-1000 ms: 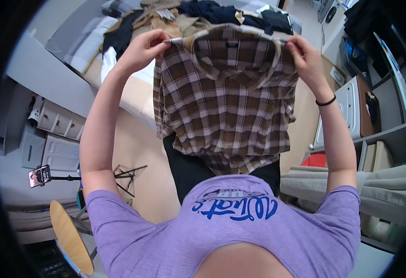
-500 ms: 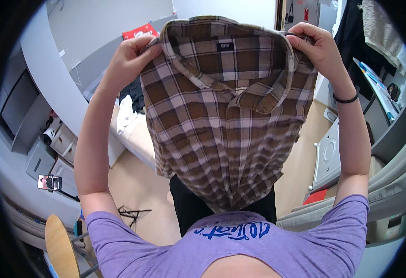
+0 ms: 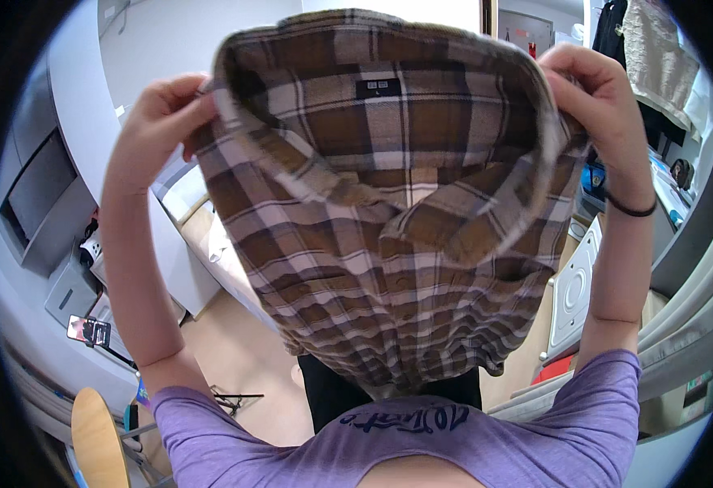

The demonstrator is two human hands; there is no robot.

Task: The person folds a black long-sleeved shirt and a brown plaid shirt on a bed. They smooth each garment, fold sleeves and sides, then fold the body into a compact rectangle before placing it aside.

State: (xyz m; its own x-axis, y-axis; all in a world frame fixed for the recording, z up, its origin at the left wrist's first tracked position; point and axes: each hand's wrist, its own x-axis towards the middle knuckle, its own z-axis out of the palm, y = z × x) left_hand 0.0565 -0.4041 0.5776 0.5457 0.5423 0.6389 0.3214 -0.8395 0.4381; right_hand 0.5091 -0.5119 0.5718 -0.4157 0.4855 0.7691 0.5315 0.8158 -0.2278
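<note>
A brown, white and dark plaid collared shirt (image 3: 405, 285) hangs spread out before me, its collar at the top and its front facing me. At the left shoulder beside the collar, my left hand (image 3: 165, 118) pinches the cloth between thumb and fingers. My right hand (image 3: 596, 98) grips the opposite shoulder the same way, a dark band round that wrist. A small dark label shows inside the back of the neck. Lower down, the cloth bunches in folds close to my body and hides part of my black trousers (image 3: 332, 390).
A bed (image 3: 234, 260) stands behind the shirt on the left. A phone on a holder (image 3: 89, 330) and a round wooden seat (image 3: 99, 439) are at the left. On the right are a white panelled piece (image 3: 574, 285), pale curtain folds (image 3: 617, 358) and hanging clothes (image 3: 657, 57).
Both hands have moved apart and closer to me, bringing the shirt nearer. It now fills more of the view, its collar opened wider, and covers more of the bed.
</note>
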